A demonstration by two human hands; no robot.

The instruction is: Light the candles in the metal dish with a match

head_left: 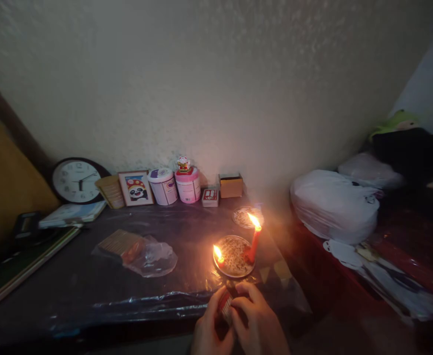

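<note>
Both my hands meet at the bottom centre, just in front of the table edge. My left hand (208, 328) and my right hand (258, 320) together hold a small red matchbox (225, 303) between their fingers. Right behind them a round metal dish (234, 256) sits on the table. Two red candles burn on it: a tall one (254, 243) on its right rim and a short stub (219, 258) on its left.
Plastic sheeting covers the dark table (90, 291). A plastic bag with an incense bundle (137, 250) lies mid-table. Along the wall stand a clock (76, 181), panda picture (136, 188), two tins (175, 186), small boxes (230, 186). White bags (335, 204) lie to the right.
</note>
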